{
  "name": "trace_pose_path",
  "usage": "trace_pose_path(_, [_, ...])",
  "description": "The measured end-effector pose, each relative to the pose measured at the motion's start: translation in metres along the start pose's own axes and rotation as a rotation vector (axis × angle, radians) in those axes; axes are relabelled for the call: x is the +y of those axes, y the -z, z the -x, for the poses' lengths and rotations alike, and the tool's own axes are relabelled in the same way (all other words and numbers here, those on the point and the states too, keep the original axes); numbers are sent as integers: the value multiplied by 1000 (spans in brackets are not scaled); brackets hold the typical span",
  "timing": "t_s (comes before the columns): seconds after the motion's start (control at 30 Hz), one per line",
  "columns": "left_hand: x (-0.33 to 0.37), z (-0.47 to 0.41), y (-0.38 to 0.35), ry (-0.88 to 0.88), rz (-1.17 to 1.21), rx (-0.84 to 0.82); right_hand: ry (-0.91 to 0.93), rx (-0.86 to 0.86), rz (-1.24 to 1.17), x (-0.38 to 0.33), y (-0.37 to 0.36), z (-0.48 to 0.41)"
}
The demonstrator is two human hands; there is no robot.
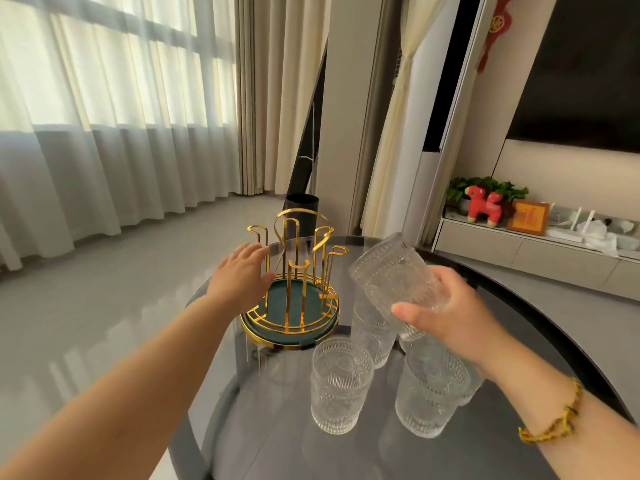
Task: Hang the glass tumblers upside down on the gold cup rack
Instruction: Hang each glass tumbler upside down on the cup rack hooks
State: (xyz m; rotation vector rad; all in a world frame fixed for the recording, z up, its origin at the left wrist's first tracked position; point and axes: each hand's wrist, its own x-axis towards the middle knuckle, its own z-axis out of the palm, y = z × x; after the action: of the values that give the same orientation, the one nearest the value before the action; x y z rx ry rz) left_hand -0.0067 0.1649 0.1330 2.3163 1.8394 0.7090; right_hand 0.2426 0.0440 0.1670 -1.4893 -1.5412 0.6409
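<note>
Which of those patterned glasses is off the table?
The tumbler in the right hand, tilted above the others; the rest stand upright on the table.

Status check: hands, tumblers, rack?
Right hand holds tilted ribbed glass tumbler. Left hand open against empty gold wire cup rack. Nothing blocking.

You had a round smoked-glass table (519,445) near you, sheer curtains (104,133) far left, a black bin (301,209) beyond the table, and a red plush toy (483,204) beside a framed picture (528,217) far right.
</note>
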Motion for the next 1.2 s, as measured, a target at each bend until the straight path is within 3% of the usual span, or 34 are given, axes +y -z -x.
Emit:
trace_pose_path(0.67, [-13,35,4,-142,-50,85,83,-128,354,-58,-40,-63])
trace_pose_path(1.2, [-9,39,6,-70,78,42,118,-313,567,-46,-115,-86])
